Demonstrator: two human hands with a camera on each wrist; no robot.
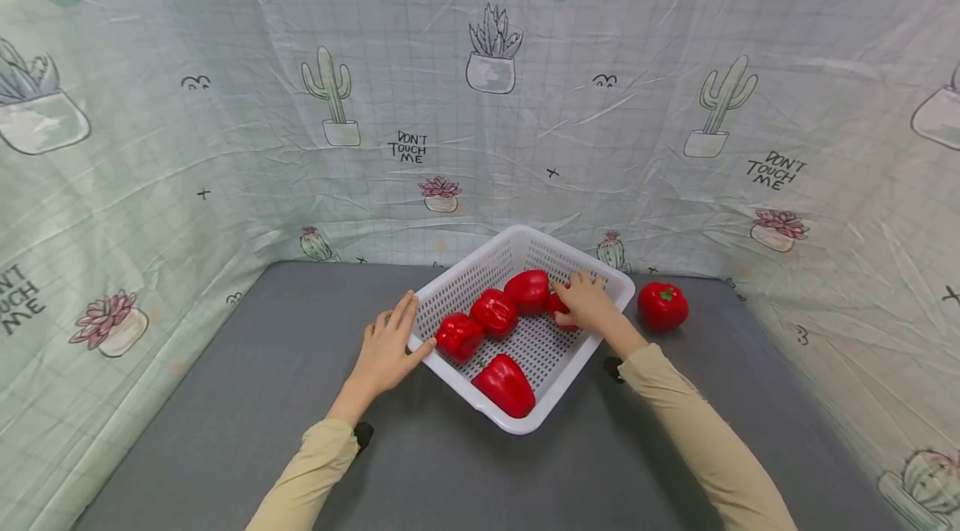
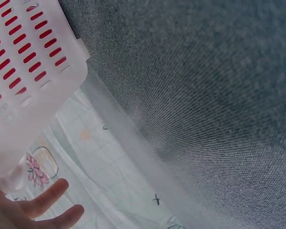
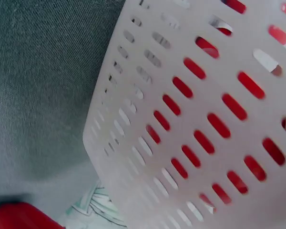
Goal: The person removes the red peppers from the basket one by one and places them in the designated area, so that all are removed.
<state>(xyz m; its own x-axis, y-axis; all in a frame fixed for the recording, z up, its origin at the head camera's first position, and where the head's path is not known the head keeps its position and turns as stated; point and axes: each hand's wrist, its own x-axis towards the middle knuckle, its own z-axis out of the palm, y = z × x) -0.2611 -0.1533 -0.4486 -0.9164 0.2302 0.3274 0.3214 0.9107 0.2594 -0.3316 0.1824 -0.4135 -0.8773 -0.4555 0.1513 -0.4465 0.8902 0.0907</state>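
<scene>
A white perforated plastic basket (image 1: 551,402) sits turned cornerwise on the grey table, several red bell peppers (image 1: 495,313) inside it. My right hand (image 1: 588,306) reaches over the right rim and grips a red bell pepper (image 1: 562,313) from above, covering part of it. At the basket's left corner, my left hand (image 1: 386,352) rests its thumb by the rim, its other fingers extended along the outside. In the left wrist view, two fingers (image 2: 50,195) stick out past the basket corner. Through the slots of the basket wall (image 3: 128,162), red shows in the right wrist view.
Another red bell pepper (image 1: 662,307) with a green stem stands on the table (image 1: 300,331) just right of the basket. Behind the table hangs a pale curtain (image 1: 525,139) printed with cacti; it also runs along both sides.
</scene>
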